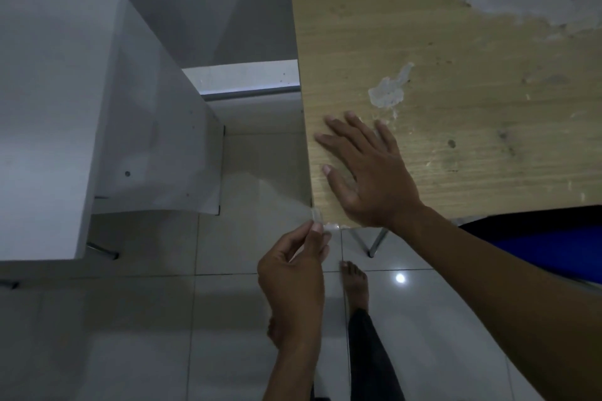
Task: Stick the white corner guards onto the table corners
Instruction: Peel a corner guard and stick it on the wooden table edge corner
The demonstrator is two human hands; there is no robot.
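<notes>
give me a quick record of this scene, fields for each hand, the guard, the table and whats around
left hand: fingers pinch the corner guard at the table's near corner
right hand: flat on the tabletop, fingers spread
corner guard: pale, at the corner; whether it is stuck cannot be told
table: wood-look top, surface peeled in patches
around: white cabinet, tiled floor, bare foot

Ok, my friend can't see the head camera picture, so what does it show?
The left hand pinches a white corner guard against the near corner of a wooden table, while the right hand rests flat on the tabletop. A bare foot stands on the tiled floor below.
</notes>
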